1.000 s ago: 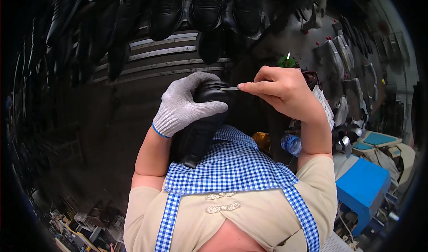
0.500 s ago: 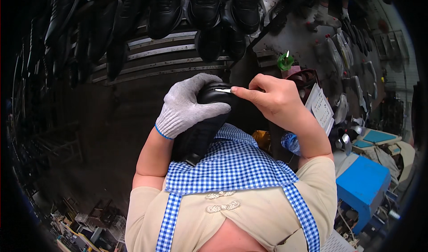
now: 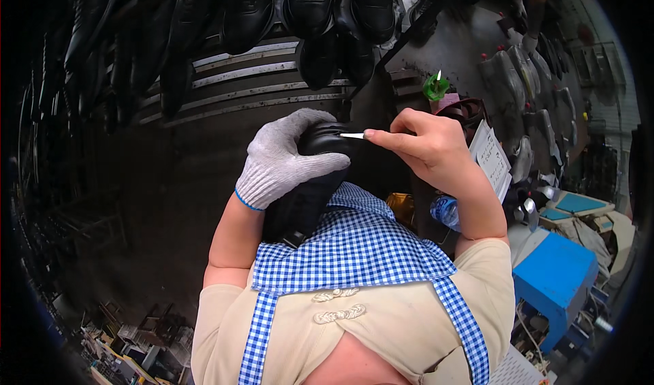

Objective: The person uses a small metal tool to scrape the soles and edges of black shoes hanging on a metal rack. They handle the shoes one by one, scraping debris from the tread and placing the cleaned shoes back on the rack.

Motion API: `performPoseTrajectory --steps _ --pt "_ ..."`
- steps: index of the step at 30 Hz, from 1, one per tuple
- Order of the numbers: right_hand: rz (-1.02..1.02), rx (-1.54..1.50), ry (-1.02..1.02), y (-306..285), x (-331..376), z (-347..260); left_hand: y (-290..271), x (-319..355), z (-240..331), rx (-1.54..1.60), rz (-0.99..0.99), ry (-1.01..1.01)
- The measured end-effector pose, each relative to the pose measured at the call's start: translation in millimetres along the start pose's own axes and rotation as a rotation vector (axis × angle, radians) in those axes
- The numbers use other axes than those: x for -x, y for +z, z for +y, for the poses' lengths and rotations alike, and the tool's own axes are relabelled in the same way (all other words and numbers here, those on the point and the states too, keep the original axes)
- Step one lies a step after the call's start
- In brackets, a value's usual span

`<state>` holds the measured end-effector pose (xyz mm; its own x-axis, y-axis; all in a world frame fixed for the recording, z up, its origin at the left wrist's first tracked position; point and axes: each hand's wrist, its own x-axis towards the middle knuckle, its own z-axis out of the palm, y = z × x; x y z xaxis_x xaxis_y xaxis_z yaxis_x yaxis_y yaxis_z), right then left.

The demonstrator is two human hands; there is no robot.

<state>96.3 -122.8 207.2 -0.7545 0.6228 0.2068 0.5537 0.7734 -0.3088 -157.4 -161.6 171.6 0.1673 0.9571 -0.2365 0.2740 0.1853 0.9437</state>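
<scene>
In a grey knit glove with a blue cuff edge, my left hand (image 3: 278,155) wraps round the toe end of a black shoe (image 3: 320,142). The rest of the shoe runs down toward my apron and is hard to make out in the dark. Between the bare thumb and fingers of my right hand (image 3: 428,147) is a thin white pointed tool (image 3: 352,136). Its tip is at the upper part of the shoe's toe, close to the sole edge. Whether the tip touches the shoe I cannot tell.
Several black shoes (image 3: 308,7) stand on a slatted rack (image 3: 262,73) ahead. On my right are a green bottle (image 3: 434,89) with a white tip, white paper sheets (image 3: 492,157), a plastic bottle (image 3: 445,212) and a blue machine (image 3: 555,273). Grey shoe-shaped forms (image 3: 507,78) stand farther right.
My right hand has moved slightly right, drawing the white tool's tip toward the right side of the toe. My left hand and the shoe have shifted slightly left and up.
</scene>
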Motion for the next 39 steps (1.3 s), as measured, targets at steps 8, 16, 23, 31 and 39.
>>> performPoseTrajectory --steps 8,16,23,31,39 --pt "0.067 0.142 0.019 -7 6 -10 2 3 5 0.031 0.036 -0.035" --pt "0.07 0.055 0.018 -11 13 -3 2 5 2 0.05 0.012 0.004" --pt "0.085 0.02 -0.002 -8 9 -7 7 4 6 0.04 0.025 -0.042" --pt "0.114 0.017 -0.014 -9 2 -8 13 4 10 -0.028 -0.012 -0.012" --pt "0.035 0.021 -0.029 -19 10 -2 15 1 6 0.016 -0.024 0.003"
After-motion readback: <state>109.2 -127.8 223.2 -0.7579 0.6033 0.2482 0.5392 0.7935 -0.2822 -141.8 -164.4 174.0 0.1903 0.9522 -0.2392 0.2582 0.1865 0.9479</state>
